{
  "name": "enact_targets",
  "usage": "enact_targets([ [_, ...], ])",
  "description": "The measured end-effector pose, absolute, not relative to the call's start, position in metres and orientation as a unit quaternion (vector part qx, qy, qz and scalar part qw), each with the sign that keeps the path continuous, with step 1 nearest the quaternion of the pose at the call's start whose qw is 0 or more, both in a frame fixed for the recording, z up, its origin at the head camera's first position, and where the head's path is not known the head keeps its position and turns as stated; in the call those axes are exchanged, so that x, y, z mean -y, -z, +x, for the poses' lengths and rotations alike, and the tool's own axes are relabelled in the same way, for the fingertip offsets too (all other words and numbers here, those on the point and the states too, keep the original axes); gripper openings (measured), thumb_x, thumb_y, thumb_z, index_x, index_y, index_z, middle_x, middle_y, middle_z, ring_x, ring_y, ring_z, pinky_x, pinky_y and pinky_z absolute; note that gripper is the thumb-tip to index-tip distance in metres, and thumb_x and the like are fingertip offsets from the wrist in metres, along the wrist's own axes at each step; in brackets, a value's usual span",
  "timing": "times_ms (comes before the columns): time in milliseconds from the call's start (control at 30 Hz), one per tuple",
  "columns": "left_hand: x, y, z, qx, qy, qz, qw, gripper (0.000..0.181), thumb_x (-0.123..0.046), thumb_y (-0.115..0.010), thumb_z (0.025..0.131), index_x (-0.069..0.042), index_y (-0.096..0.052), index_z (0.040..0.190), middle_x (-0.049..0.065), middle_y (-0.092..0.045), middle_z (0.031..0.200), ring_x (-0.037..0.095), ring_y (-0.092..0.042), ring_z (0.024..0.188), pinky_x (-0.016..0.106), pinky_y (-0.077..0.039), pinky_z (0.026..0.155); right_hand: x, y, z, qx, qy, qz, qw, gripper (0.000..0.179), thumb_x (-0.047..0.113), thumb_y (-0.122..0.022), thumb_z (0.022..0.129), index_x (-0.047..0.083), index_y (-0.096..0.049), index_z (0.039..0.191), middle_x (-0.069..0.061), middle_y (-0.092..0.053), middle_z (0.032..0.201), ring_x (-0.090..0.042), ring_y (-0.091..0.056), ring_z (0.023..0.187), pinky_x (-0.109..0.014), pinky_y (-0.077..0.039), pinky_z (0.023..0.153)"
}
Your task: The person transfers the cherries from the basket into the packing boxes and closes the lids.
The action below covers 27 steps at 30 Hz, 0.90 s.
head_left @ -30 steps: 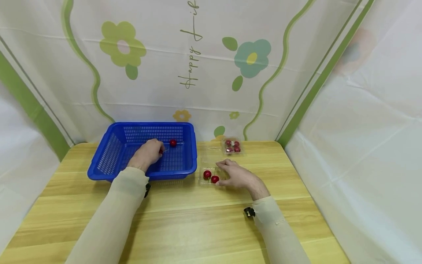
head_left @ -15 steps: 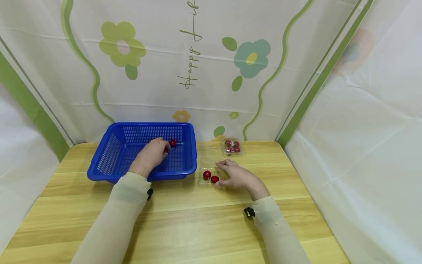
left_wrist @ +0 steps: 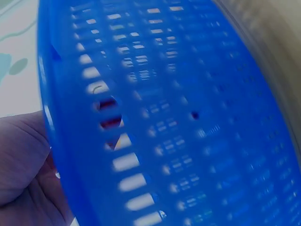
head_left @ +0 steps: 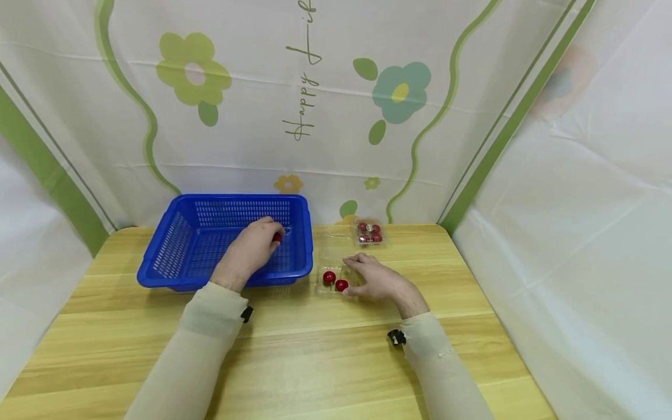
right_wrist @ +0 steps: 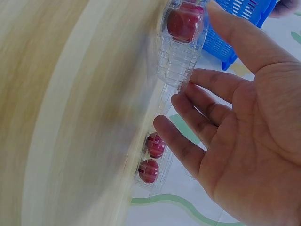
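Note:
In the head view my left hand (head_left: pixel 249 249) reaches into the blue plastic basket (head_left: pixel 178 233), fingers curled round a red cherry (head_left: pixel 277 237) that is mostly covered by them. A thin clear stem or strand shows just past the fingertips. Through the basket's slots the left wrist view shows dark red patches. My right hand (head_left: pixel 377 279) spans a small clear plastic box (head_left: pixel 321 287), thumb at its near edge and forefinger at its far edge. Two cherries (head_left: pixel 329 277) with stems lie in that box, whose clear lid (head_left: pixel 336 245) is folded back.
Behind the right hand, a second clear box (head_left: pixel 370 232) holds several cherries under its lid. Everything stands on a wooden table (head_left: pixel 315 361), with a flower-printed cloth (head_left: pixel 252 116) rising behind it and pale cloth at both sides.
My left hand has moved right inside the basket and now covers the spot where a second cherry lay in view. The right hand and its box have stayed in place.

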<state>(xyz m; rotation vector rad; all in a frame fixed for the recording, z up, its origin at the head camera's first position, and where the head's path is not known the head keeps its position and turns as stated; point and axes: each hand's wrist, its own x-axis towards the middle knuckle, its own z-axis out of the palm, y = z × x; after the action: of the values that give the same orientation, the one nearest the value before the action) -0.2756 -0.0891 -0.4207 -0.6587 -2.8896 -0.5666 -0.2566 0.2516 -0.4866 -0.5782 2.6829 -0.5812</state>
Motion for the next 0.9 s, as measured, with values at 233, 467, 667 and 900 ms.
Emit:
enact_targets([
  [233, 0.072, 0.419, -0.266, 0.947, 0.207, -0.232, 0.075, 0.022, 0.003, -0.08, 0.108, 0.006, -0.082, 0.13, 0.023, -0.08, 0.128, 0.039, -0.081, 0.119, 0.049, -0.072, 0.106, -0.252, 0.487, -0.257, -0.942, 0.204, -0.206, 0.167, 0.09, 0.038, -0.086, 0.109, 0.012, -0.042, 0.183, -0.017, -0.048, 0.182, -0.04, -0.047, 0.17, -0.063, -0.042, 0.143],
  [467, 0.056, 0.418, -0.259, 0.943, 0.207, -0.249, 0.08, 0.02, 0.001, -0.08, 0.109, 0.004, -0.083, 0.129, 0.021, -0.081, 0.13, 0.037, -0.081, 0.12, 0.048, -0.073, 0.106, -0.252, 0.487, -0.257, -0.942, 0.204, -0.207, 0.167, 0.091, 0.039, -0.087, 0.108, 0.011, -0.042, 0.183, -0.017, -0.048, 0.182, -0.04, -0.047, 0.17, -0.062, -0.042, 0.143],
  [667, 0.043, 0.416, -0.253, 0.94, 0.21, -0.259, 0.078, 0.019, -0.001, -0.079, 0.11, 0.004, -0.082, 0.129, 0.02, -0.08, 0.129, 0.035, -0.082, 0.119, 0.044, -0.073, 0.103, -0.252, 0.487, -0.258, -0.942, 0.205, -0.207, 0.166, 0.09, 0.04, -0.086, 0.109, 0.011, -0.043, 0.182, -0.016, -0.048, 0.182, -0.04, -0.048, 0.17, -0.061, -0.042, 0.143],
  [900, 0.028, 0.421, -0.247, 0.936, 0.204, -0.274, 0.089, 0.013, -0.003, -0.079, 0.111, 0.0, -0.083, 0.124, 0.017, -0.08, 0.124, 0.036, -0.081, 0.112, 0.044, -0.073, 0.101, -0.252, 0.487, -0.258, -0.942, 0.207, -0.206, 0.166, 0.089, 0.04, -0.086, 0.109, 0.011, -0.044, 0.182, -0.015, -0.048, 0.182, -0.039, -0.047, 0.17, -0.061, -0.042, 0.143],
])
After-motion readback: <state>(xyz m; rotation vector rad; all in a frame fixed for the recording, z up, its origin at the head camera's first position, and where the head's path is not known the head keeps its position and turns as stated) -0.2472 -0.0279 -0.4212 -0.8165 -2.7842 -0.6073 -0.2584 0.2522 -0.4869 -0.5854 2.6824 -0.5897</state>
